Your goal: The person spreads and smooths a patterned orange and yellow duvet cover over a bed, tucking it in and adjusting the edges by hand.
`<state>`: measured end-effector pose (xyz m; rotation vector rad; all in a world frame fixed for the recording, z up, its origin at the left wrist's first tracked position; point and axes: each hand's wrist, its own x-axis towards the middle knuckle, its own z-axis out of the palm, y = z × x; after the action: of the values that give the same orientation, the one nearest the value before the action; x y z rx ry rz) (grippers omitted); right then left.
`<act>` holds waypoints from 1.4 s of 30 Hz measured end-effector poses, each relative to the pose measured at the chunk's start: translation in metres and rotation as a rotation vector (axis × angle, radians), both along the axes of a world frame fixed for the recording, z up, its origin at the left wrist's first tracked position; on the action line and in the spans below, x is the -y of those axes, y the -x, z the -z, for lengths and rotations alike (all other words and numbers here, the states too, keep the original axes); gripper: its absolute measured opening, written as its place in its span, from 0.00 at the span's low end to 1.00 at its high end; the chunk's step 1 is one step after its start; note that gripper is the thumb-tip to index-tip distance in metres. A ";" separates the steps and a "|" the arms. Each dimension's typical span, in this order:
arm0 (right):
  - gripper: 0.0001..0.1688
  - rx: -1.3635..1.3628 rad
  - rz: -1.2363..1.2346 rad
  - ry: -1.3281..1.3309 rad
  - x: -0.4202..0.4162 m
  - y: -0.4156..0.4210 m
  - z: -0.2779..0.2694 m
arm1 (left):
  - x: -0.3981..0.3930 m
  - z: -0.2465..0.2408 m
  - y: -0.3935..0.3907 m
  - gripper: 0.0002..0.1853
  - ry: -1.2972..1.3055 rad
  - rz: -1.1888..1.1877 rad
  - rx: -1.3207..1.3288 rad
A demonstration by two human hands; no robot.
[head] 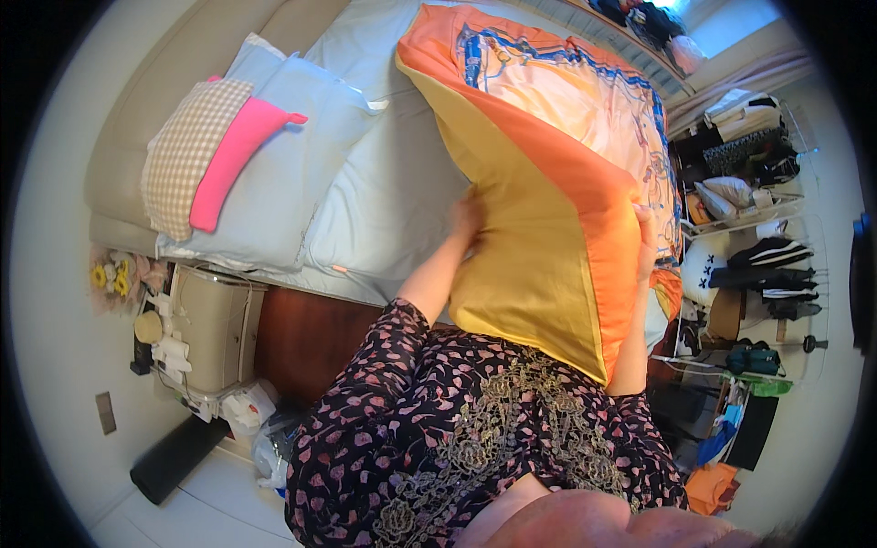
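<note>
An orange quilt [541, 130] with a yellow underside and a blue-patterned middle lies over the right part of the bed, its near end lifted and folded back against my body. My left hand [470, 218], blurred, is at the edge of the yellow side; its fingertips are partly hidden, so its hold is unclear. On the orange border rests my right hand [644, 236], with the cloth's edge gripped between thumb and fingers. Pale blue pillows [301, 137] lie at the left end of the bed, with a checked and pink cushion [229, 164] on top.
A beige nightstand [212, 329] stands beside the bed at the left. Below it lie a black rolled mat [179, 459] and plastic bags [270, 445]. Along the right wall is a clothes rack [774, 274] with hanging clothes and bags. A pale sheet [377, 205] covers the mattress.
</note>
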<state>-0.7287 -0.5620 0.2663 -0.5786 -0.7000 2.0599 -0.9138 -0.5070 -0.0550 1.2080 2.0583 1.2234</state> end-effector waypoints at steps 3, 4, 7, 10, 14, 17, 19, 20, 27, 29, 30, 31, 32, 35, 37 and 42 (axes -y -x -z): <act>0.22 0.637 0.099 -0.636 0.020 0.009 0.031 | 0.108 0.141 0.123 0.14 0.437 -0.074 0.372; 0.23 0.679 -0.063 -0.620 0.022 0.004 0.053 | 0.113 0.152 0.081 0.14 0.588 0.162 0.006; 0.25 0.505 -0.340 -0.436 0.039 0.024 0.046 | 0.116 0.125 0.025 0.14 0.556 0.338 -0.180; 0.24 0.366 -0.407 -0.311 0.041 0.028 0.033 | 0.070 0.036 0.024 0.15 0.208 0.111 0.621; 0.20 0.333 -0.497 -0.326 0.029 0.027 0.050 | 0.035 -0.083 0.052 0.17 -0.136 0.100 1.081; 0.18 0.394 -0.603 -0.385 0.027 0.049 0.051 | 0.051 -0.147 0.080 0.19 -0.205 0.215 1.198; 0.16 0.493 -0.646 -0.477 0.033 0.062 0.074 | 0.068 -0.161 0.079 0.20 -0.183 0.245 1.229; 0.16 0.523 -0.671 -0.520 0.038 0.067 0.092 | 0.081 -0.156 0.075 0.21 -0.161 0.234 1.218; 0.14 0.557 -0.905 -0.497 0.061 0.095 0.111 | 0.122 -0.143 0.082 0.26 -0.161 -0.015 1.190; 0.14 0.595 -0.953 -0.520 0.068 0.098 0.089 | 0.128 -0.158 0.109 0.27 -0.069 -0.042 1.114; 0.15 0.465 -1.036 -0.521 0.067 0.103 0.098 | 0.123 -0.163 0.117 0.28 0.005 -0.032 1.077; 0.15 0.478 -1.036 -0.519 0.065 0.100 0.103 | 0.112 -0.163 0.119 0.29 0.095 -0.014 1.026; 0.15 0.493 -1.033 -0.516 0.063 0.098 0.106 | 0.098 -0.163 0.120 0.30 0.196 0.006 0.971; 0.16 0.571 -1.102 -0.532 0.063 0.097 0.100 | 0.082 -0.131 0.119 0.30 0.371 -0.010 0.861; 0.18 0.666 -1.047 -0.508 0.052 0.086 0.108 | 0.055 -0.081 0.108 0.28 0.313 -0.032 0.817; 0.20 0.702 -0.931 -0.788 0.044 0.085 0.088 | 0.026 -0.028 0.223 0.23 -0.013 -0.330 0.402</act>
<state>-0.8140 -0.6058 0.1785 -0.5365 -2.4095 2.0434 -1.1372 -0.5325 -0.0266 0.5731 1.9856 1.4868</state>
